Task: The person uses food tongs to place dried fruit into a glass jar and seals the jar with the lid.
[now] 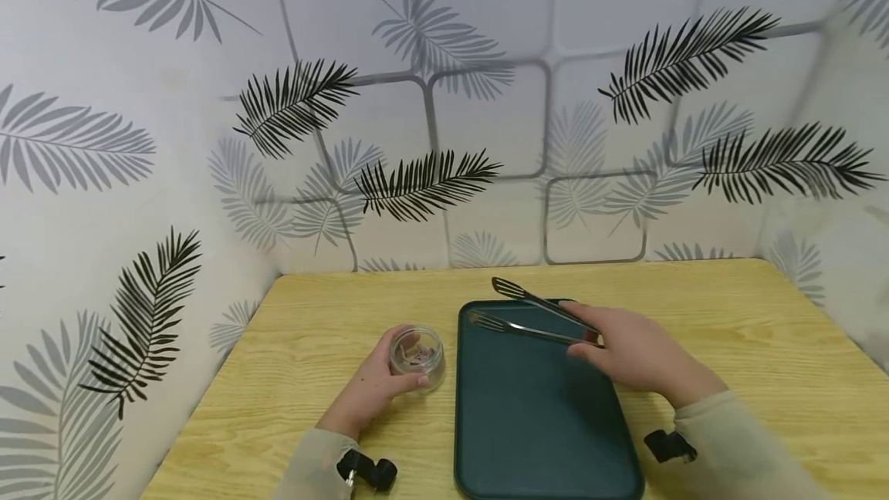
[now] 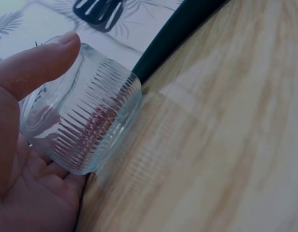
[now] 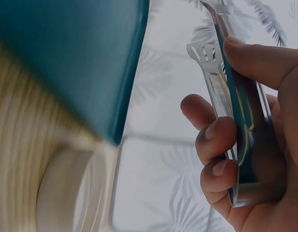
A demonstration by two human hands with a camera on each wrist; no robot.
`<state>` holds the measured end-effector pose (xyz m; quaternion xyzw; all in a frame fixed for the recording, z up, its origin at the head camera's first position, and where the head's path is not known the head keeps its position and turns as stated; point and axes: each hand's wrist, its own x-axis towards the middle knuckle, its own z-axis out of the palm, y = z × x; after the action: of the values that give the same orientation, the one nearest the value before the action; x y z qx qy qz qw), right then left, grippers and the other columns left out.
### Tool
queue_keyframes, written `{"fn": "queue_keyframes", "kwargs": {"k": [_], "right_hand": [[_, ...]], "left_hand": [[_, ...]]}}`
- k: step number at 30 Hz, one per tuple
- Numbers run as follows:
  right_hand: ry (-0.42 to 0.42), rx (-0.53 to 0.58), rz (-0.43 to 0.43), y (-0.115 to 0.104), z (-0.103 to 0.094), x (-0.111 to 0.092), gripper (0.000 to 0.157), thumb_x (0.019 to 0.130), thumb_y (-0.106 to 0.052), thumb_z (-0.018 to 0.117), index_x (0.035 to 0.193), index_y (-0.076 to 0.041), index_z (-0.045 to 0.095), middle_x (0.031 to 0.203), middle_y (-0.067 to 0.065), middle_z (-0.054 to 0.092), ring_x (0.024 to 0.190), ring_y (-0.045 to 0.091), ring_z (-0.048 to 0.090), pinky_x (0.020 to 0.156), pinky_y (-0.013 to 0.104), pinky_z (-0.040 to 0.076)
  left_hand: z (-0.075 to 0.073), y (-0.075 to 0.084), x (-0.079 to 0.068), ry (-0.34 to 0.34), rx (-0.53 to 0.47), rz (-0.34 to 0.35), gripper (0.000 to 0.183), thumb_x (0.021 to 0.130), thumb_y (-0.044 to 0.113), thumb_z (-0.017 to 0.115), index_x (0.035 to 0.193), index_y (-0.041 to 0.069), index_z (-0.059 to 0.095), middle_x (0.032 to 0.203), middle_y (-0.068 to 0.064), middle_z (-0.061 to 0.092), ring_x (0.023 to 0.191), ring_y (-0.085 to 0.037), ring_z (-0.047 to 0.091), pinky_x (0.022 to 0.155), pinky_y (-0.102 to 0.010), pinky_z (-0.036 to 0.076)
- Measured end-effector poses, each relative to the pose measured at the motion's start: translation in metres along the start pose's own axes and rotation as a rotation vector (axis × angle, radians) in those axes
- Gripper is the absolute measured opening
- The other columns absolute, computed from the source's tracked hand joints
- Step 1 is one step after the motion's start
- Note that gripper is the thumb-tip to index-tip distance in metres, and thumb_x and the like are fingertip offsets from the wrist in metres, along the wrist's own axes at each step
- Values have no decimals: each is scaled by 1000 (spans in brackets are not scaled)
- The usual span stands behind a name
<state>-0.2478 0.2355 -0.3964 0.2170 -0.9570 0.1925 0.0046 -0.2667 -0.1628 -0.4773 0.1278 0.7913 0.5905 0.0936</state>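
My left hand (image 1: 375, 386) grips a small clear glass jar (image 1: 432, 376), thumb on the near side and fingers curled behind it. The jar stands on the table left of the tray, its open mouth up. In the left wrist view its ribbed wall shows small reddish-brown bits (image 2: 98, 121) near the bottom. My right hand (image 1: 628, 349) holds metal tongs (image 3: 258, 169), thumb on one arm and fingers around the other. Their slotted tips are spread apart with nothing between them, over the far part of a dark green tray (image 1: 542, 423).
The tray lies flat on the light wooden table (image 1: 333, 307), between the two hands. Behind the table rises a wall (image 1: 486, 222) with a leaf pattern. A pale, round-edged thing (image 3: 62, 193) shows at the lower left of the right wrist view.
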Motion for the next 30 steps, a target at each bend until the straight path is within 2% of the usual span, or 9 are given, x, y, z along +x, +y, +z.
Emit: {"fn": "queue_keyframes", "kwargs": {"k": [4,8,12,17,21,24,27,30], "right_hand": [[16,3,49,24,-5,-8,71,97,-41,69,154,-9,42,93,-3,64,60,11,50,59,35,41],[15,6,122,54,-11,-20,75,97,-38,68,154,0,38,97,4,66,71,15,57,61,37,44],[8,-21,218,88,-13,-37,79,99,-40,64,154,7,32,106,20,68,89,31,66,68,49,51],[-9,-64,324,120,-15,-57,77,102,-38,58,152,12,28,124,41,54,107,54,58,78,64,47],[-19,-79,364,134,-16,-68,69,104,-31,51,151,13,27,128,52,40,111,64,49,78,67,45],[-19,-79,378,138,-16,-72,67,101,-26,51,147,17,28,123,55,38,108,68,47,74,66,45],[-31,-85,388,139,-17,-73,72,98,-27,56,143,21,28,121,55,40,107,68,47,77,68,45],[-78,-84,423,136,-17,-73,85,95,-38,63,142,23,26,124,52,44,109,67,48,81,71,43]], "left_hand": [[0,-2,0,4,8,2,86,85,21,84,154,19,35,152,-9,46,135,-29,47,108,-50,34],[1,-2,0,8,20,1,86,85,22,84,155,19,35,151,-9,47,134,-29,48,108,-50,33],[2,-2,0,7,26,4,85,85,22,84,154,19,35,150,-9,47,133,-29,48,109,-51,33],[3,-1,-1,6,17,0,85,85,22,84,154,20,35,151,-8,47,134,-29,48,109,-52,34],[4,1,-2,4,14,-8,84,85,22,84,154,21,35,151,-8,46,134,-29,47,109,-51,34],[4,1,-1,2,13,-6,84,85,21,84,154,20,35,152,-8,46,135,-29,46,110,-52,33],[3,1,0,5,15,-2,83,86,22,84,154,20,35,152,-7,45,137,-29,45,111,-52,32],[3,1,1,4,23,1,84,86,24,84,154,20,35,152,-7,45,137,-29,44,110,-52,31]]}}
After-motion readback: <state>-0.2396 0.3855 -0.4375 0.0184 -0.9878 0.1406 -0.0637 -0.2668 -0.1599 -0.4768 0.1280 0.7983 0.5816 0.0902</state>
